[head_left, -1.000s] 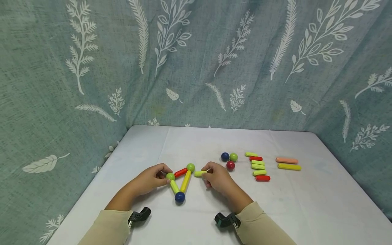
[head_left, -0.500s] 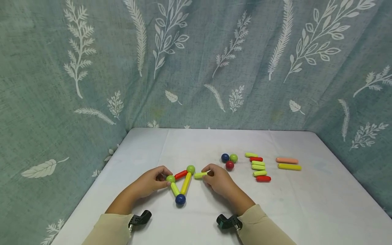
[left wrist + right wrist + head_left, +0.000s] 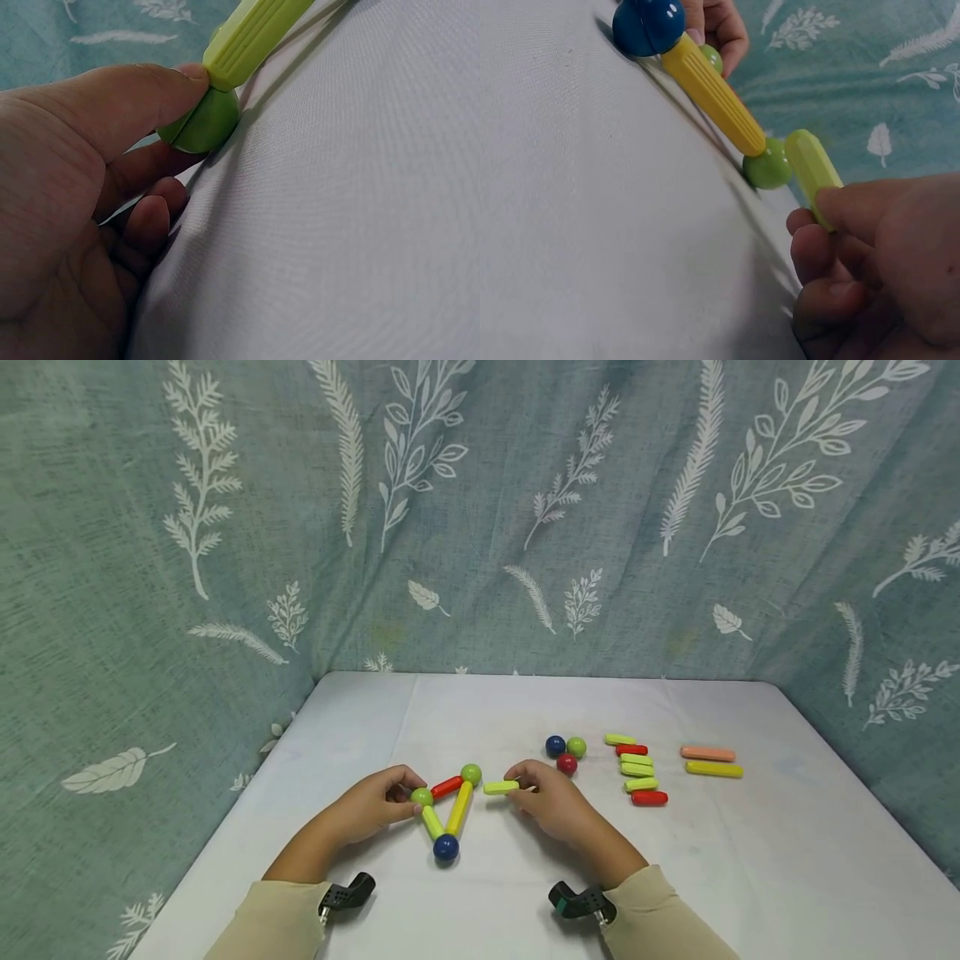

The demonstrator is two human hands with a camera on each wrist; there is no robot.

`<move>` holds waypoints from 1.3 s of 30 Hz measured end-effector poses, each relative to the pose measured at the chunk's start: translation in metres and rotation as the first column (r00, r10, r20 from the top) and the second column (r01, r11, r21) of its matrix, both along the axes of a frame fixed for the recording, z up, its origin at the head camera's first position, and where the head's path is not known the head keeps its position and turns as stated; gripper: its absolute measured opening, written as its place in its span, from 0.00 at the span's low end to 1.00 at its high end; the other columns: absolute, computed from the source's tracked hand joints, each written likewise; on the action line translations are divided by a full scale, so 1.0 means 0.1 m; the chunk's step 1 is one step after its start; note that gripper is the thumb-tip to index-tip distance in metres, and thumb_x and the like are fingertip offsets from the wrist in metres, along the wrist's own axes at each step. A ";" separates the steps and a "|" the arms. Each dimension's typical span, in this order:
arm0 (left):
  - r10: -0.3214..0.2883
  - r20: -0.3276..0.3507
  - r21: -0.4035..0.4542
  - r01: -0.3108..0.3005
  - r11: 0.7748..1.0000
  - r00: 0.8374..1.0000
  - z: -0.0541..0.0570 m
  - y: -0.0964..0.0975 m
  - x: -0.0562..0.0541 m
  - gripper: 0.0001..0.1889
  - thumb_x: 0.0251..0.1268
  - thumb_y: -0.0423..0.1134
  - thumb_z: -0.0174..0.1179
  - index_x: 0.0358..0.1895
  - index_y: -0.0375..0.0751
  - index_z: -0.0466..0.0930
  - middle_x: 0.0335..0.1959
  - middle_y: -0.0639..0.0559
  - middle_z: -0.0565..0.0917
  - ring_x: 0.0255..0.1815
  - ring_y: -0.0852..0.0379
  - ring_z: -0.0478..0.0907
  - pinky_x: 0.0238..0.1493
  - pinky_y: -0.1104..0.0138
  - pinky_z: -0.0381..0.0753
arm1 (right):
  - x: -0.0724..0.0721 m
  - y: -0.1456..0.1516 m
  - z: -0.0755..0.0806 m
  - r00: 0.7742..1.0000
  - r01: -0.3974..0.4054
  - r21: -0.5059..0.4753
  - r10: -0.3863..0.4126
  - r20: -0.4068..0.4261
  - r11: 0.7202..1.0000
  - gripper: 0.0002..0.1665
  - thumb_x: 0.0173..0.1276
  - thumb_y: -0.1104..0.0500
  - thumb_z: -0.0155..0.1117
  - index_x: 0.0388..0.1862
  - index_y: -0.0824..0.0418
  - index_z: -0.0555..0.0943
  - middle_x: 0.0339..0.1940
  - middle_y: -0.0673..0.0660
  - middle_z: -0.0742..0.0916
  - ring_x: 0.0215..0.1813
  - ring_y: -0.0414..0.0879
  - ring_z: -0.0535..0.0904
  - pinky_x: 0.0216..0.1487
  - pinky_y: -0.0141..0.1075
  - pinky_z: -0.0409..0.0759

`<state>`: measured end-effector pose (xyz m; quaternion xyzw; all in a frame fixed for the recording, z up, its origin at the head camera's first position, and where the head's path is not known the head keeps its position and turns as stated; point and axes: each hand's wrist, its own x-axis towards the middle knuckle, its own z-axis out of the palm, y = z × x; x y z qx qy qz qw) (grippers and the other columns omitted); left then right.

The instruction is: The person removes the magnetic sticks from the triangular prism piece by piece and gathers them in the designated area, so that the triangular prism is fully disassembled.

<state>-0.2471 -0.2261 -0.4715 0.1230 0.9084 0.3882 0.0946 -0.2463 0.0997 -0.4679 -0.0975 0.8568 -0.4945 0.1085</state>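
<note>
Your left hand [image 3: 381, 803] pinches 1 green ball [image 3: 422, 797]; your right hand [image 3: 557, 795] pinches a lime stick [image 3: 499, 787] near the far ball [image 3: 471, 774] on the yellow rod [image 3: 460, 810]. Best brace the left and aim squarely.

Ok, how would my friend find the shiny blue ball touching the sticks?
Find the white-covered table, then the triangle of red, yellow and lime sticks left of its middle. The shiny dark blue ball is the triangle's nearest corner. Its other corners are green balls, and the other blue ball sits outside it.
</note>
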 end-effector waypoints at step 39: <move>0.008 0.003 0.010 -0.009 1.000 1.000 -0.03 -0.01 -0.01 0.14 0.64 0.46 0.75 0.49 0.54 0.83 0.40 0.54 0.82 0.42 0.54 0.76 0.43 0.63 0.76 | 0.33 1.52 0.22 0.968 0.245 0.285 -0.248 -0.026 0.927 0.17 0.75 0.52 0.70 0.59 0.52 0.81 0.51 0.55 0.85 0.41 0.49 0.77 0.36 0.39 0.76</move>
